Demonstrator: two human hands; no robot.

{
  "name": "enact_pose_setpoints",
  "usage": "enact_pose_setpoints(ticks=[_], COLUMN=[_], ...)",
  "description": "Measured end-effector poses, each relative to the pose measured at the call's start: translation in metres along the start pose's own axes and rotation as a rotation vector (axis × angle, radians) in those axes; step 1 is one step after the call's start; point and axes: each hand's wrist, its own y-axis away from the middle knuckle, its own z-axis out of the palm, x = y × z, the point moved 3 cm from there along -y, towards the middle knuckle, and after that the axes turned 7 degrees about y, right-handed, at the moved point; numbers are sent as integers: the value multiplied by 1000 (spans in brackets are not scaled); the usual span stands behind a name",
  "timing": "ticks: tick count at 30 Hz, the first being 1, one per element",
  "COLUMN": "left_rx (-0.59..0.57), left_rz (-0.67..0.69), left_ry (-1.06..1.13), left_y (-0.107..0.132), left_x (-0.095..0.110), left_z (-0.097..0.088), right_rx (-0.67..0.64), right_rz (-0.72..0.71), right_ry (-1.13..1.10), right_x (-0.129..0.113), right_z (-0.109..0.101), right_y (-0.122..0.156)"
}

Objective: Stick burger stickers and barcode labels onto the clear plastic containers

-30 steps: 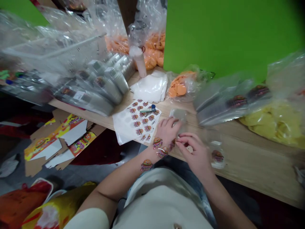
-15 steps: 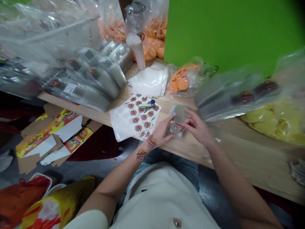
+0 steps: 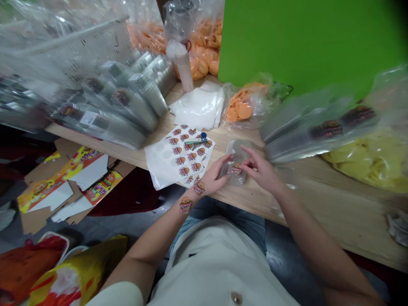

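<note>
Clear plastic case (image 3: pixel 239 148) lying on the bench (image 3: pixel 321 199) in head view, burger sticker (image 3: pixel 236 169) on it. Left hand (image 3: pixel 215 177) open, fingers against the case's left edge. Right hand (image 3: pixel 259 172) curled, fingertips (image 3: pixel 244 163) at the sticker; grip unclear. Sticker sheet (image 3: pixel 178 157) just left.

Inventory, wooden table (image 3: pixel 318 199): sticker sheet (image 3: pixel 178 159) on top. Behind sheet, folded plastic bags (image 3: pixel 199 106). Left of sheet, bagged tins (image 3: pixel 108 112). Right of sheet, plastic tray (image 3: pixel 237 157).
</note>
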Motion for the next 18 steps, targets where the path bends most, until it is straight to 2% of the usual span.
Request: enact_pose_setpoints(ticks=[5,9,10,12,14,15,18], left_rx=[93,163,173,185,189,186,255], left_rz=[-33,-18,-17,-28,-36,-29,-23], left_ry=[-63,-208,-233,-258,-255,-244,-209], left_y=[-7,-12,-12,-13,-14,-14,-9], left_x=[5,4,3,2,1,1,7], left_z=[4,7,8,10,10,10,0], right_rx=[13,47,104,312,477,471,238], right_rz=[-18,-49,-47,-9,12,-16,-160], right_ry=[78,323,423,602,674,674,625], right_x=[-1,-7,-8,-8,-6,-4,-1], right_z=[3,2,0,-6,-8,-5,14], right_y=[1,9,14,24,33,34,31])
